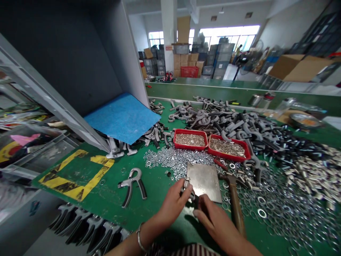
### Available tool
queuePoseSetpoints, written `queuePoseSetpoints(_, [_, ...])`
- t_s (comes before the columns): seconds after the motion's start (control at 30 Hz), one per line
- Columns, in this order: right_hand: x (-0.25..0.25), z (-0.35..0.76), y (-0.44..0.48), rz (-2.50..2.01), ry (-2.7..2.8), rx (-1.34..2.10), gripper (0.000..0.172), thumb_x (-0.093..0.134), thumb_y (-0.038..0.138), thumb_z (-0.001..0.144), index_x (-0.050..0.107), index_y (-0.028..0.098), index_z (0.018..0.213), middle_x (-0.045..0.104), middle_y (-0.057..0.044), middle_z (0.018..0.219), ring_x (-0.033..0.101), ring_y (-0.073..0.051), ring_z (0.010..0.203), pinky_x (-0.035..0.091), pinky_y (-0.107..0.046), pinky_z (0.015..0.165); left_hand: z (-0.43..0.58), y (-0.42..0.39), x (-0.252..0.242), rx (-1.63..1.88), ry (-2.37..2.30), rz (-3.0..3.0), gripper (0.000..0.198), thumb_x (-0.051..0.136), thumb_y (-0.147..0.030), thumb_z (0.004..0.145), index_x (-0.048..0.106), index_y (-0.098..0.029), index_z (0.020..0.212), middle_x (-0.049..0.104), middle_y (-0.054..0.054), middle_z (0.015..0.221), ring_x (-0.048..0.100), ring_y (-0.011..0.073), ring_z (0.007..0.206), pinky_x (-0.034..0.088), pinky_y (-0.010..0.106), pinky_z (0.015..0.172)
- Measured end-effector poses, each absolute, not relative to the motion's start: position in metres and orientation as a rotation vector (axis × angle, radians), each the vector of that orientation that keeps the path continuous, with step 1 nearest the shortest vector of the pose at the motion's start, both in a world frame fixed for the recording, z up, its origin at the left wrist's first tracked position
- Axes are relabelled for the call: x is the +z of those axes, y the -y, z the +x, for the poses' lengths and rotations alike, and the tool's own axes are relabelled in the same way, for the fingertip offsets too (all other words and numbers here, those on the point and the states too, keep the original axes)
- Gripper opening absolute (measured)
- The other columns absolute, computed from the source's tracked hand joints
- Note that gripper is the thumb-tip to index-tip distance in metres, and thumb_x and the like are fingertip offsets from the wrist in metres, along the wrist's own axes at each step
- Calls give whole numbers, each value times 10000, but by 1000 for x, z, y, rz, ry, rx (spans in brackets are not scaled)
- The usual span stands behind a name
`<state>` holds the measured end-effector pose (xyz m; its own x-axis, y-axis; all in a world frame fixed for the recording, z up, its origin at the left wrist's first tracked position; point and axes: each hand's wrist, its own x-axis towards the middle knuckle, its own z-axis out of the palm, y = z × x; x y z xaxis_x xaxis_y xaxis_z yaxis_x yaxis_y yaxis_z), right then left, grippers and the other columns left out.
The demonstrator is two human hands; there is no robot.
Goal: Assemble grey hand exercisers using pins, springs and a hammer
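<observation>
My left hand and my right hand meet at the near edge of the green table. Together they pinch a small metal spring part with a dark piece under it. Both sets of fingers are closed around it. Just beyond lies a square steel plate. A wooden-handled hammer rests to the right of my right hand. One assembled grip trainer lies to the left of my left hand.
Two red trays of small metal parts stand behind the plate. Loose washers, grey handles and springs cover the right side. A blue sheet and yellow tape are at left. More grip trainers lie below.
</observation>
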<state>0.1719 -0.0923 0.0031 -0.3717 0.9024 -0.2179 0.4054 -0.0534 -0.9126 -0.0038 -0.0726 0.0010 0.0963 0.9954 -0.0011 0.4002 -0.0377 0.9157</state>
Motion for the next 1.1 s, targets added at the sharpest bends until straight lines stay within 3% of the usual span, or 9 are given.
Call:
queuePoseSetpoints(0.07, [6,173,89,-1412,1703,1313,452,526,671,862,531,223,810,569,-1,716,511,-152,631,419,-263,585,-1,73,4,938,-1402,1566,252,435,-389,977,532,-196,847,585,5,803,530,162,750,401,275,719])
queuePoseSetpoints(0.23, [15,169,87,-1082,1042,2292,547,275,733,915,424,247,713,312,121,422,141,-70,313,224,-203,326,0,70,13,927,-1304,1732,222,450,-359,970,547,-193,860,596,17,837,526,164,779,395,272,735])
queuePoseSetpoints(0.3, [16,171,86,-1091,1161,2244,582,240,725,927,477,230,734,386,97,421,249,-81,321,285,-212,369,-2,67,11,914,-1343,1692,235,466,-363,959,529,-195,808,572,-2,771,507,153,722,384,260,687])
queuePoseSetpoints(0.43, [14,176,83,-1331,1729,1450,450,515,652,885,552,208,818,594,-1,710,525,-146,642,415,-264,615,-2,65,6,967,-1390,1518,246,447,-381,966,536,-191,838,587,-1,782,531,151,732,395,255,691])
queuePoseSetpoints(0.5, [12,174,83,-1367,1736,1378,445,528,655,871,530,216,802,570,4,708,509,-145,618,410,-262,582,-1,67,5,985,-1387,1502,255,440,-391,972,535,-191,845,596,6,798,541,153,744,399,257,700])
queuePoseSetpoints(0.67, [8,167,84,-1171,1305,2121,542,178,658,965,412,246,703,328,108,428,198,-87,307,284,-235,353,-3,68,6,943,-1369,1672,247,451,-391,966,506,-201,818,565,-4,770,503,149,713,377,258,684])
queuePoseSetpoints(0.8, [7,172,80,-1347,1789,1545,427,387,596,958,514,207,834,594,7,653,523,-141,544,400,-262,545,-4,64,0,917,-1410,1627,249,458,-381,960,492,-201,791,541,-13,751,488,149,704,370,260,679])
queuePoseSetpoints(0.9, [5,176,81,-1431,2057,1096,278,491,488,950,528,213,941,635,-41,858,588,-204,784,415,-320,718,-1,66,-1,951,-1392,1482,253,430,-401,974,527,-197,860,578,7,809,529,164,763,399,269,726])
queuePoseSetpoints(1.1, [5,166,90,-1303,1783,1516,335,296,504,1016,470,239,907,502,58,631,479,-134,526,398,-249,541,1,74,11,1026,-1357,1527,271,401,-417,982,547,-194,934,599,46,894,556,187,836,424,291,787])
